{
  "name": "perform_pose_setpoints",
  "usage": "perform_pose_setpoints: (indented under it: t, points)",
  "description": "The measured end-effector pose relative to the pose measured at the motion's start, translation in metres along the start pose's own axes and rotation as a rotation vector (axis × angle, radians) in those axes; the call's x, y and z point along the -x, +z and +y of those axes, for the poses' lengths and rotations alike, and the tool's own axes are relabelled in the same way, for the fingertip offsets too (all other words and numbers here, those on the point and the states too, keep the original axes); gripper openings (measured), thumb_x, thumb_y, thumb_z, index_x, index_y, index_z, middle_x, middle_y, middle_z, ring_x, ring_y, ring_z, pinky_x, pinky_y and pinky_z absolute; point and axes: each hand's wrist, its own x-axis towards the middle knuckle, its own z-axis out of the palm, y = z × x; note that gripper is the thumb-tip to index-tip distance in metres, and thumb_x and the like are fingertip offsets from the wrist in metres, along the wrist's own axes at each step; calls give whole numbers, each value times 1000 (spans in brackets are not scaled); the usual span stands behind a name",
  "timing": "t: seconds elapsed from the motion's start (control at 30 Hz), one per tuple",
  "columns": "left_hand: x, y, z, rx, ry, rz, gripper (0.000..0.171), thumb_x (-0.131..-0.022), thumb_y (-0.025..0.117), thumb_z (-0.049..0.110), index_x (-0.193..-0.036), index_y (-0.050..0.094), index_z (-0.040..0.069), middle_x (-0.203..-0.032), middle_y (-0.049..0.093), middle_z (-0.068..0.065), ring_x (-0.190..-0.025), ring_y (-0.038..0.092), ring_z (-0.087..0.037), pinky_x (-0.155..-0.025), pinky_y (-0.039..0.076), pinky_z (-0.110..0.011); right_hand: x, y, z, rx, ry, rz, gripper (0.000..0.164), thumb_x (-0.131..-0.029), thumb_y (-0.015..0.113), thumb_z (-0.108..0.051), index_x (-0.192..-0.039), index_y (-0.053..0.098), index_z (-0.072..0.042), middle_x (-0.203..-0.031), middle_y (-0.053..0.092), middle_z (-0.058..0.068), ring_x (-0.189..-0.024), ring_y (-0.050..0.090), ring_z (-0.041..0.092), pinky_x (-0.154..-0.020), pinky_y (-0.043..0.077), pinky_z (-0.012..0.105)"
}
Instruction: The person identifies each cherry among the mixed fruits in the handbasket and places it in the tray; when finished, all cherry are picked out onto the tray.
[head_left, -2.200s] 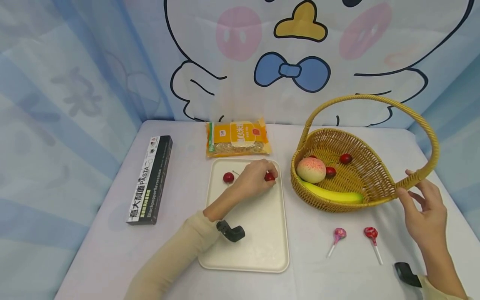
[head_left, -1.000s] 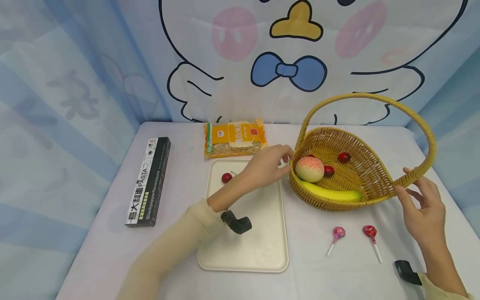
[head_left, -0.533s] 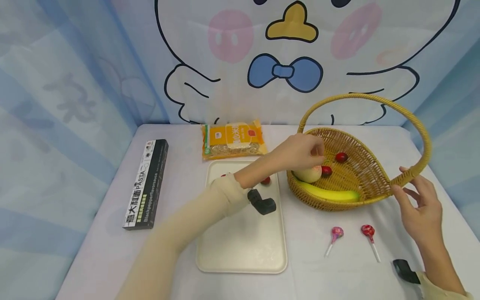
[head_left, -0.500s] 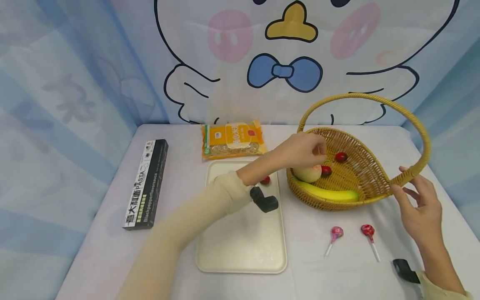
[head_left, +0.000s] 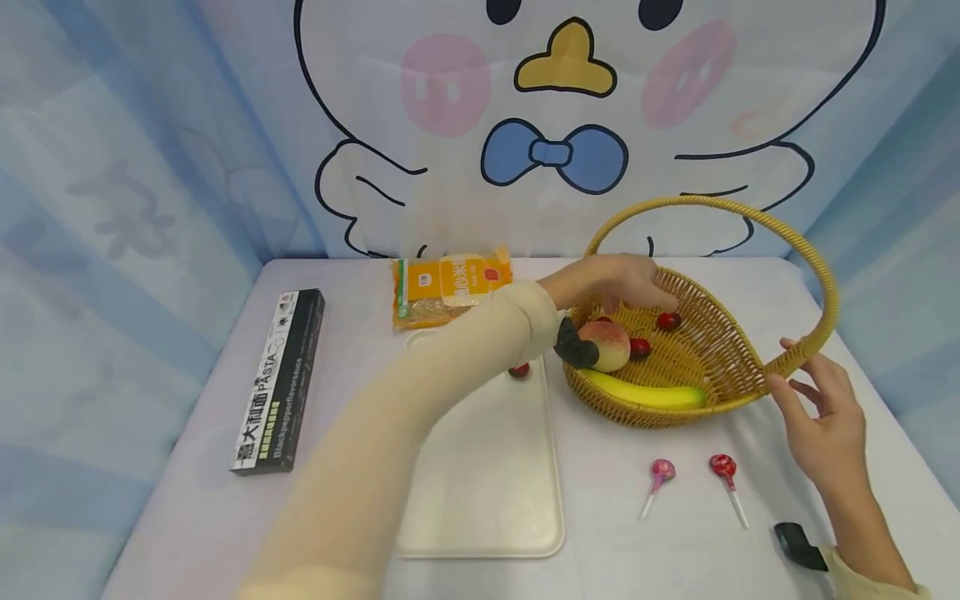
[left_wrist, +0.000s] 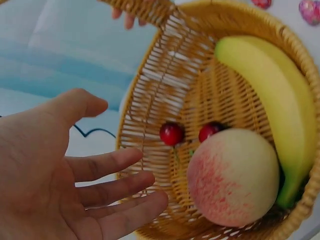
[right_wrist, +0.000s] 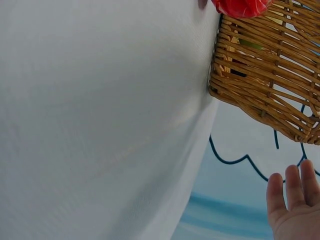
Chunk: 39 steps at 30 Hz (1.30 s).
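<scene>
My left hand (head_left: 630, 282) reaches over the back left of the wicker basket (head_left: 720, 354); in the left wrist view its fingers are spread and hold nothing. Below it lie a peach (head_left: 609, 345), a banana (head_left: 648, 392), a cherry (head_left: 669, 321) and another cherry (head_left: 640, 348) beside the peach. A dark red bit shows behind the peach. My right hand (head_left: 825, 425) holds the basket's right end at the handle base, thumb in front and fingers behind. On the cream tray (head_left: 480, 500) a cherry (head_left: 519, 371) is visible; the left sleeve covers part of the tray.
A black-and-white pasta box (head_left: 279, 383) lies at the left. Behind the tray is an orange food packet (head_left: 431, 292), partly covered by the sleeve. A pink lollipop (head_left: 662, 472) and a red lollipop (head_left: 723, 467) lie in front of the basket. A printed curtain hangs behind.
My left hand has moved right from over the tray into the basket's space, and its curled fingers have spread. The right hand keeps its place on the basket. The head view has shifted slightly.
</scene>
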Motion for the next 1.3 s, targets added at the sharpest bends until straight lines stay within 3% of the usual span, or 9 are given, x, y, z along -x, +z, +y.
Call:
perform_pose_setpoints:
  t: [0.03,0.1,0.3,0.43,0.57,0.8,1.07,1.3]
  points:
    - [-1,-2,1,18,-39,-13,53,-105,56,54,-146,50,21,-130,59,9,-114,63,-6,-99,59,-24,0,0,0,-6,-3,1,52,-107,64,-19,-157,53,-30,-142,46,-34,-139,40,-9,-100,37,-5]
    - [-4,-5,3,59,-87,-50,74,-103,56,61,-164,35,24,-153,54,8,-137,58,-9,-108,56,-27,1,1,1,-18,-6,3,52,-107,64,-18,-157,54,-29,-141,47,-34,-138,40,-10,-100,37,-5]
    - [-13,-5,10,179,-166,-153,83,-99,38,80,-169,23,39,-172,39,9,-161,36,-18,-126,43,-43,2,3,2,-32,-16,13,51,-106,65,-15,-156,56,-25,-141,48,-33,-136,41,-11,-100,38,-4]
    - [-19,-3,14,215,-201,-164,86,-96,30,86,-169,17,43,-176,28,11,-164,29,-16,-128,38,-48,2,2,1,-8,1,2,52,-107,65,-19,-157,54,-30,-148,50,-24,-138,41,-10,-101,37,-5]
    - [-24,-1,13,214,-203,-147,88,-94,25,89,-169,16,43,-177,27,9,-163,31,-16,-129,37,-46,3,3,3,22,-2,-9,52,-107,65,-21,-157,53,-30,-154,50,-15,-140,41,-10,-101,36,-4]
    - [-29,-1,15,169,-198,-182,95,-92,19,92,-170,14,40,-177,29,5,-164,29,-17,-129,36,-44,0,-2,5,10,-39,-2,53,-106,66,-17,-157,54,-25,-147,48,-29,-136,40,-14,-100,37,-5]
    - [-33,4,4,139,-147,-224,94,-93,10,90,-171,4,37,-179,24,2,-165,26,-21,-130,33,-46,0,0,3,-2,-59,2,52,-106,66,-15,-156,55,-22,-146,49,-30,-137,41,-14,-100,37,-4]
    - [-46,12,-2,90,-78,-268,88,-97,4,83,-172,2,36,-181,15,4,-163,33,-25,-129,33,-44,2,-1,3,0,-64,1,52,-106,66,-15,-156,55,-24,-149,49,-27,-138,40,-13,-100,37,-4]
